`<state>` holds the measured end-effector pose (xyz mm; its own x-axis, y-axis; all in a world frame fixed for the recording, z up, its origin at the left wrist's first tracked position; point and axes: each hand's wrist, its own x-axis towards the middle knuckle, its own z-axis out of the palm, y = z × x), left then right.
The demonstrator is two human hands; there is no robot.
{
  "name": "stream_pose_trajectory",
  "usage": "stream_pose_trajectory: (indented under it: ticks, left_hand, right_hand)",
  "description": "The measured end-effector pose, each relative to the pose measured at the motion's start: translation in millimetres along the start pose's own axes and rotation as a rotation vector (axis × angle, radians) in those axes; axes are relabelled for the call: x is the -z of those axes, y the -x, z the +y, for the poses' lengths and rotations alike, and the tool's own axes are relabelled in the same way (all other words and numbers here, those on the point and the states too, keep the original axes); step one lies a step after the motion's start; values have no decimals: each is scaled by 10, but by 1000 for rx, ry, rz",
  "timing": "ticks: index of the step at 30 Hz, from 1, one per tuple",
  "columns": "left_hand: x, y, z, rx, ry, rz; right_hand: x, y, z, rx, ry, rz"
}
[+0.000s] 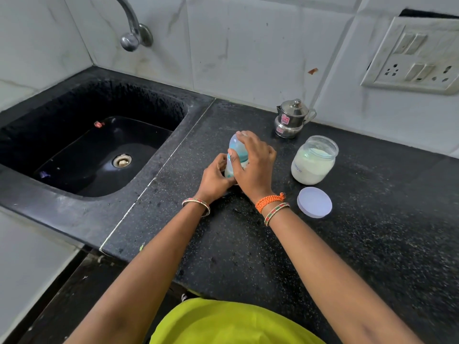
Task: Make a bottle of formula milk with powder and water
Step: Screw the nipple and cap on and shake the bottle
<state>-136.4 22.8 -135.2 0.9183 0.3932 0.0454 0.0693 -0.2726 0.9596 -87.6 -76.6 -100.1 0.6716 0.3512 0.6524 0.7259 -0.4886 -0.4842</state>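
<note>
A small baby bottle with a clear cap and a teal collar stands on the black speckled counter. My left hand grips its lower body from the left. My right hand wraps over its cap and collar from the right. To the right stands an open glass jar of white powder. Its round pale lid lies flat on the counter in front of it. A small lidded steel pot with a spout stands behind, near the wall.
A black sink is sunk into the counter on the left, with a tap above it on the tiled wall. A switch and socket board is mounted on the wall at the right.
</note>
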Motion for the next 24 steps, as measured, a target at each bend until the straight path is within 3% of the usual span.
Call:
stream_pose_trajectory:
  ticks: [6, 11, 15, 20, 24]
  left_hand:
    - [-5, -17, 24, 1, -13, 14]
    - [-40, 26, 47, -22, -104, 51]
    - [-117, 103, 108, -20, -132, 130]
    - [-123, 142, 171, -40, -192, 106]
    - [-87, 71, 139, 9, -187, 72]
  right_hand:
    - [103, -33, 23, 3, -197, -14]
    - [179, -175, -130, 33, 94, -149]
    - [216, -65, -348, -31, 275, -154]
    - [424, -228, -373, -30, 328, -320]
    - [577, -535, -324, -89, 173, -512]
